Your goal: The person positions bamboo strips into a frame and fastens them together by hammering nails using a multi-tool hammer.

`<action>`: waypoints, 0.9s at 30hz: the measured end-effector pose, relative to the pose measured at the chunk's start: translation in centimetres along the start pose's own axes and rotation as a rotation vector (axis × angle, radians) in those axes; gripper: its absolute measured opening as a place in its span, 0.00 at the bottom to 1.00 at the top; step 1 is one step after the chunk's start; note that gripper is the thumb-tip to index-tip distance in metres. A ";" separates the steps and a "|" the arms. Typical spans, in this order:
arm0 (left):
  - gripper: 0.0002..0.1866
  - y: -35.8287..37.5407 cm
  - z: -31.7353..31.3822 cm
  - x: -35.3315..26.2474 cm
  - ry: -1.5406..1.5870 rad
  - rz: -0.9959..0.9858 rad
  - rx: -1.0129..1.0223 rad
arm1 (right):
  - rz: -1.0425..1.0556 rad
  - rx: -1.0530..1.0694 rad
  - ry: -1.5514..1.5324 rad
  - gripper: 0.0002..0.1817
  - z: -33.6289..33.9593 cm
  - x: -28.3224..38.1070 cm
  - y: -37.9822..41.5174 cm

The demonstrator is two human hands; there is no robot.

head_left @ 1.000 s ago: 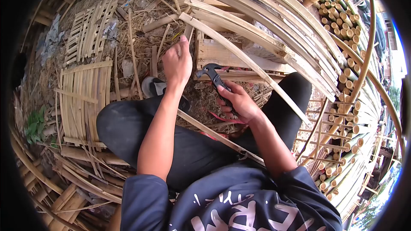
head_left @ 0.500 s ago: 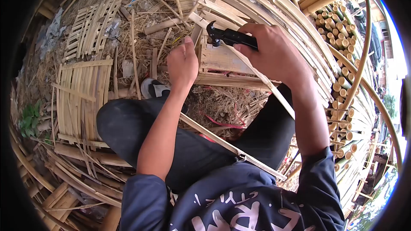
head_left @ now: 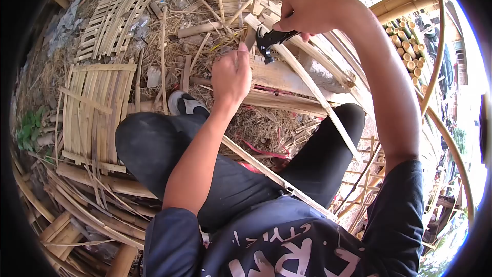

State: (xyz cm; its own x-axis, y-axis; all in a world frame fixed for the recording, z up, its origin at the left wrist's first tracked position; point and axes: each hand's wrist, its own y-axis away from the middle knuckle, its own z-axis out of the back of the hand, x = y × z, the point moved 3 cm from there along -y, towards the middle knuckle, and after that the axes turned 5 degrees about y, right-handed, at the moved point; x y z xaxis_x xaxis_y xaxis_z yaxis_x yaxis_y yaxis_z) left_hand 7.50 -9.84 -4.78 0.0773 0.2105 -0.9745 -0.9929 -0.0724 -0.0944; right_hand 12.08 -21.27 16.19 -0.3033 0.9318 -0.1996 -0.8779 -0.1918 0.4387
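Observation:
My right hand (head_left: 315, 10) is wrapped round the handle of a black hammer (head_left: 267, 42), whose head is turned toward my left hand. My left hand (head_left: 232, 74) is closed, thumb pointing up, beside the hammer head; a flat, narrow piece (head_left: 250, 38) rises at its thumb tip, and I cannot make out fully what the fingers hold. Beneath the hammer a long bamboo strip (head_left: 312, 87) slants down to my right knee. A wooden block (head_left: 282, 77) lies under the strips. Another strip (head_left: 256, 164) crosses my lap.
Woven bamboo panels (head_left: 97, 113) lie at the left, with a smaller slatted one (head_left: 115, 25) above. Bamboo poles (head_left: 407, 46) are stacked at the right, behind a curved pole (head_left: 438, 46). Straw and offcuts cover the ground. A shoe (head_left: 187, 104) shows by my left knee.
My right hand has moved up, and the hammer has tilted, its head now lower than the hand. My left hand has shifted slightly right and down. The long strip's lower end has shifted slightly right.

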 end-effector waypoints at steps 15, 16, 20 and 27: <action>0.34 0.2 -0.5 0.2 -0.003 -0.060 -0.016 | -0.015 0.235 -0.036 0.22 3.7 -1.5 -1.8; 0.34 0.2 -0.5 0.3 0.004 -0.057 -0.013 | -0.016 0.233 -0.072 0.21 4.0 -1.5 -1.7; 0.35 0.2 -0.7 0.5 0.003 -0.089 -0.015 | -0.040 0.243 -0.007 0.20 4.7 -2.1 -2.8; 0.36 0.2 -0.7 0.0 -0.042 -0.065 -0.006 | -0.057 0.253 -0.136 0.20 4.3 -3.0 -3.8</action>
State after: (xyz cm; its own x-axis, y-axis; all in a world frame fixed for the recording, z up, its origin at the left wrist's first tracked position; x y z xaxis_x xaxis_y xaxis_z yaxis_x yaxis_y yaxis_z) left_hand 7.37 -10.58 -4.91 0.1375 0.2561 -0.9568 -0.9853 -0.0631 -0.1585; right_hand 17.92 -22.02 18.86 -0.1881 0.9750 -0.1184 -0.7665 -0.0704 0.6383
